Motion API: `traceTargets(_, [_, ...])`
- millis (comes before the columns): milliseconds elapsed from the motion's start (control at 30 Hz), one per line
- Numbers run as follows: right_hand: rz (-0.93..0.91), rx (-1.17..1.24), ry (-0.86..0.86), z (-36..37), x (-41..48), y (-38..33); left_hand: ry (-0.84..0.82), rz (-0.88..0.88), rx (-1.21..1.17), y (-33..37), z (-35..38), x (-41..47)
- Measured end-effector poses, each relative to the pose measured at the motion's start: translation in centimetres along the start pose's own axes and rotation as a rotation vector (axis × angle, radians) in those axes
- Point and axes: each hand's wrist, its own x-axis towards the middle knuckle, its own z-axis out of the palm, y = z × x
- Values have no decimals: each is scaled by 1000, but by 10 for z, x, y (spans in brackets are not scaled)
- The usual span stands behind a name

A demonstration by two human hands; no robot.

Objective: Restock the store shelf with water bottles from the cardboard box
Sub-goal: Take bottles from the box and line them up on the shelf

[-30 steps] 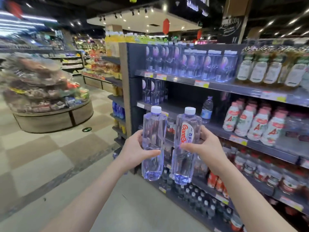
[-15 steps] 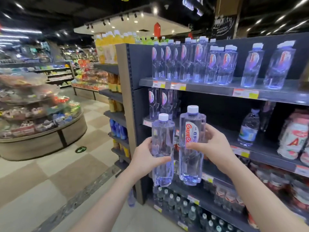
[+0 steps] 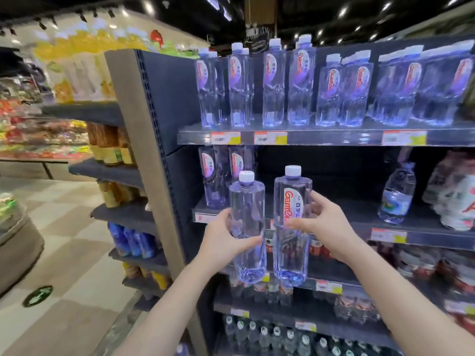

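A: Head view: you hold both upright, caps up. Why?
B: Likely so you slide them straight into the shelf (image 3: 359,210) gap beside the stocked bottles (image 3: 214,176).
A: Fingers (image 3: 320,206)?
B: Your left hand (image 3: 222,240) clamps the left bottle (image 3: 248,222), right hand (image 3: 325,223) the right bottle (image 3: 291,253), mid-body, just before the shelf.

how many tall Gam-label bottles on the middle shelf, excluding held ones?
2: first bottle at the far left of the middle shelf, second bottle beside it, partly behind the held bottle in the left hand. More may hide behind.
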Motion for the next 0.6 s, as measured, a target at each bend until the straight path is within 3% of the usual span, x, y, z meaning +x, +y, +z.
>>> traceTargets(267, [5,-24,132,22,39,25,-121,46,-69,-36,-6,65])
traceTargets(600, [78,10,117,16,123,44,-164,151,-41,-68,14,94])
